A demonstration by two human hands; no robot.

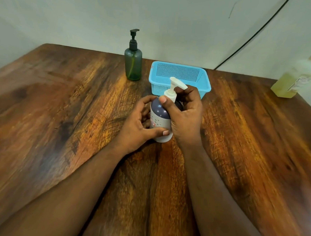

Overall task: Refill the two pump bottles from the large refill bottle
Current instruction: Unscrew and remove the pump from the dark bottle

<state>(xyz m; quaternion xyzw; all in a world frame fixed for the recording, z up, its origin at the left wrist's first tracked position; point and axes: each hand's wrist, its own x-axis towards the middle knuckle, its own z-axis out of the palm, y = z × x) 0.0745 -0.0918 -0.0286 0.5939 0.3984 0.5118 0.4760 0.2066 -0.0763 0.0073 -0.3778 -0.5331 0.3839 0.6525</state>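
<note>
Mid-tabletop [61, 113]: left hand [138, 124] gripping white pump bottle [160, 118] body, right hand [185, 112] curled round its pump collar. Behind: blue basket [180, 74], green pump bottle [133, 62]. Far right edge: yellow refill bottle [290, 81], blurred.

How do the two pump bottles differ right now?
The green pump bottle is translucent with a black pump; the white pump bottle is opaque with a dark shoulder and a white pump. The green one stands untouched near the wall; the white one is gripped low by the left hand, while the right hand holds its pump collar. Both stand upright with pumps on.
</note>
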